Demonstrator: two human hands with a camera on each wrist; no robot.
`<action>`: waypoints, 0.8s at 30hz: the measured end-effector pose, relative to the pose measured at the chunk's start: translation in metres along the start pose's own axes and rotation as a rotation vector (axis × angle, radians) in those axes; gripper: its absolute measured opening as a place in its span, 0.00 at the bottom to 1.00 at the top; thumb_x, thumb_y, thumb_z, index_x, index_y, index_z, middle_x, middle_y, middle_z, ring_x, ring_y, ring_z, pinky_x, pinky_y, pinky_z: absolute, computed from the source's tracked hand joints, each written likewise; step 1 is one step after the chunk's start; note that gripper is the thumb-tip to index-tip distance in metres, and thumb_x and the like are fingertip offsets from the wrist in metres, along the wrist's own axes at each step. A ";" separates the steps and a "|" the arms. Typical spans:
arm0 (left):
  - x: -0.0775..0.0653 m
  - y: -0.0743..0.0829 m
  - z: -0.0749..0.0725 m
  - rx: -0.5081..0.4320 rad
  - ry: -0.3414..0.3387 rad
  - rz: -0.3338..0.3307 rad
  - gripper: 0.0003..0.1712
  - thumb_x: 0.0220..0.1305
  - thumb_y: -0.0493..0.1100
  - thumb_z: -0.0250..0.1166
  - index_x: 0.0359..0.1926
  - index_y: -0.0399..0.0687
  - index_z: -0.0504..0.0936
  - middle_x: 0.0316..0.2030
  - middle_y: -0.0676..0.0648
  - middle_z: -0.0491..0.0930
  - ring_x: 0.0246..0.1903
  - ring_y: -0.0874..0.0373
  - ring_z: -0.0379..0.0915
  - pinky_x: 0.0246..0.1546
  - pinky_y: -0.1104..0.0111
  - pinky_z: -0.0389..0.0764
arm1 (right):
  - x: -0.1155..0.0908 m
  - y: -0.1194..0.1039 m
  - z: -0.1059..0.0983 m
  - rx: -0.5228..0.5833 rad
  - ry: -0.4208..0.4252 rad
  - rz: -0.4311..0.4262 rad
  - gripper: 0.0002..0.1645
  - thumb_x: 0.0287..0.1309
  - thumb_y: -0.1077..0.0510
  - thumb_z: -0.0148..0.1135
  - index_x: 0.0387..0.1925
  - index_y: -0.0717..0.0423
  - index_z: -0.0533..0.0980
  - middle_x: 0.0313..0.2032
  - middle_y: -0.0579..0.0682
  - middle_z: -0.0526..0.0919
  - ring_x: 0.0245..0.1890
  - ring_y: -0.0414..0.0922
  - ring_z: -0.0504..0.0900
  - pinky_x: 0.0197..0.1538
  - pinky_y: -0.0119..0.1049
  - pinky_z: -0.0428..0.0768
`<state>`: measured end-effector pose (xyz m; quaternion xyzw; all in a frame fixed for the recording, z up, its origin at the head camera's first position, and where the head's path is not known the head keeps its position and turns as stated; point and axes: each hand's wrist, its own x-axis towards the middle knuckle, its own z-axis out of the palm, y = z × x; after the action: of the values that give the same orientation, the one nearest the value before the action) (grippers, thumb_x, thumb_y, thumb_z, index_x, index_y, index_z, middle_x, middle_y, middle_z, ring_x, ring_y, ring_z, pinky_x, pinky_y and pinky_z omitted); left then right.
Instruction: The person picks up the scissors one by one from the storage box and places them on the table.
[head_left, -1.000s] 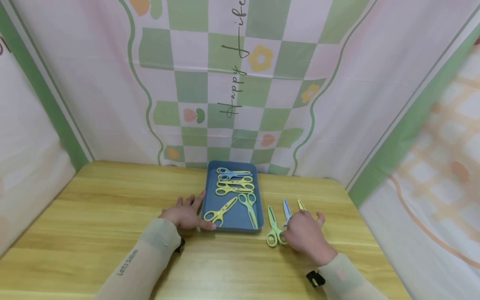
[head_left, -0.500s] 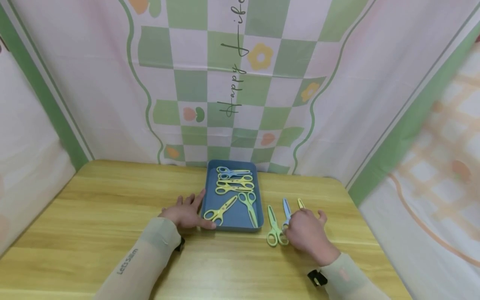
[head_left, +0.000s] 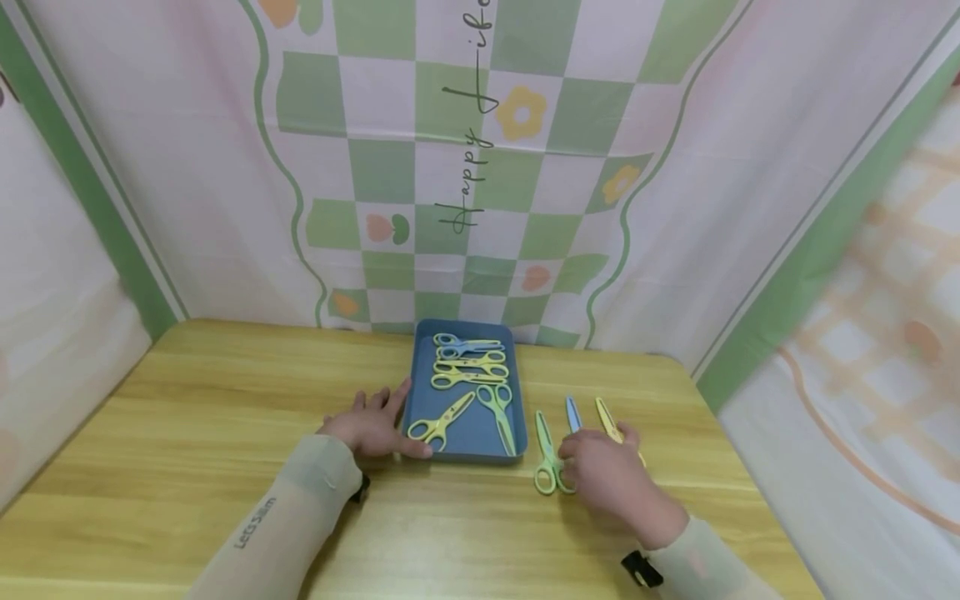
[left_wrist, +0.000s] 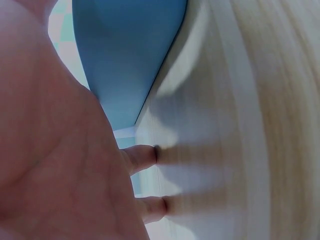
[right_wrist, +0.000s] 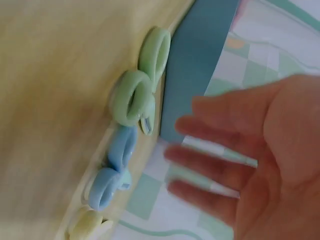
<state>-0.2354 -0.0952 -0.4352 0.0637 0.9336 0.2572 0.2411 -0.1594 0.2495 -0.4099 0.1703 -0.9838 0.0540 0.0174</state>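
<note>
Green scissors (head_left: 547, 454), blue scissors (head_left: 573, 413), yellow scissors (head_left: 607, 418) lay on table (head_left: 247, 392) beside blue tray (head_left: 476, 433) | left hand (head_left: 370, 429), fingers spread, touched tray | right hand (head_left: 611, 472), fingers loosely extended, half hid blue scissors | blades pointed curtainward, long axes front-to-back

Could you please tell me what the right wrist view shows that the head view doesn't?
Only the right wrist view shows the palm of the right hand and the handles of the blue scissors on the table. Only the head view shows the left hand and the scissors inside the tray. Both show the green scissors beside the tray, and the checked backdrop.
</note>
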 end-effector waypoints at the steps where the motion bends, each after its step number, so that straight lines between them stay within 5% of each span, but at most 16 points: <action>1: -0.001 0.000 0.000 -0.001 0.005 0.007 0.74 0.40 0.80 0.69 0.80 0.69 0.36 0.78 0.39 0.41 0.74 0.32 0.27 0.56 0.23 0.33 | -0.003 -0.002 0.002 -0.005 -0.019 -0.032 0.06 0.54 0.61 0.68 0.34 0.46 0.84 0.44 0.44 0.86 0.49 0.47 0.81 0.61 0.74 0.46; 9: -0.005 0.003 -0.002 -0.003 0.004 0.022 0.73 0.43 0.79 0.69 0.80 0.67 0.37 0.78 0.39 0.41 0.73 0.31 0.27 0.56 0.23 0.33 | -0.019 -0.013 0.015 -0.132 -0.086 -0.211 0.17 0.60 0.56 0.66 0.51 0.48 0.83 0.58 0.49 0.81 0.53 0.47 0.81 0.52 0.63 0.64; 24: -0.004 0.002 -0.002 -0.008 -0.008 0.007 0.75 0.39 0.81 0.69 0.80 0.68 0.36 0.78 0.39 0.40 0.74 0.33 0.27 0.56 0.23 0.32 | -0.023 -0.020 0.014 -0.132 -0.115 -0.154 0.17 0.60 0.51 0.65 0.48 0.52 0.85 0.58 0.54 0.80 0.57 0.50 0.78 0.55 0.62 0.66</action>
<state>-0.2332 -0.0951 -0.4312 0.0670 0.9313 0.2617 0.2442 -0.1310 0.2368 -0.4232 0.2468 -0.9685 -0.0221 -0.0238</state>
